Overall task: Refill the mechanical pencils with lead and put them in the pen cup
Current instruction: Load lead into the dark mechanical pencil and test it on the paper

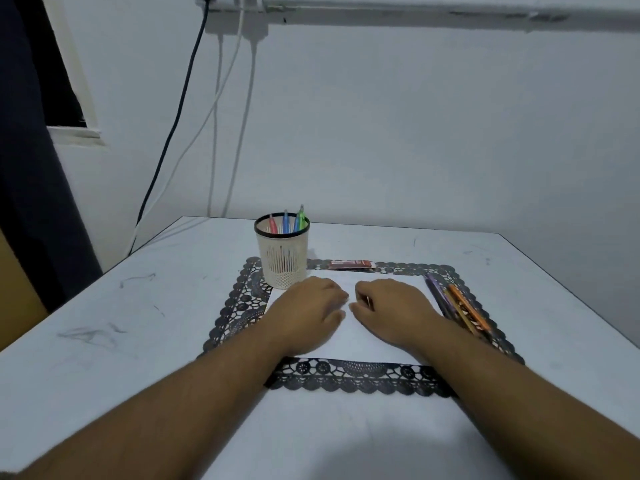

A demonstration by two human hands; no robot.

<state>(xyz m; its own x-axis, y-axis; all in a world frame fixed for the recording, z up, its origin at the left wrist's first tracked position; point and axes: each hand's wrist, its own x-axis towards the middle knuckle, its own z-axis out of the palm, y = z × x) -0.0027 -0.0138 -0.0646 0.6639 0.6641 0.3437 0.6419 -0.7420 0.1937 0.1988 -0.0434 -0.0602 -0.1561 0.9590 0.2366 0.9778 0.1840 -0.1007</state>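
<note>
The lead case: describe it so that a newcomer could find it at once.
Start at the black lace mat on the table. On its far edge, right of the mesh pen cup, lies the lead case: small, flat and red, unlike the long pencils at the right.

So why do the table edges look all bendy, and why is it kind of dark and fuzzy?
Head view: the wide-angle lens bows the table edges and the wall pipe outward; dim, bluish light leaves soft shadows under the hands, left and right; everything is slightly soft, so the pencils in the pen cup and those lying on the mat look blurry. No glare anywhere.
</note>
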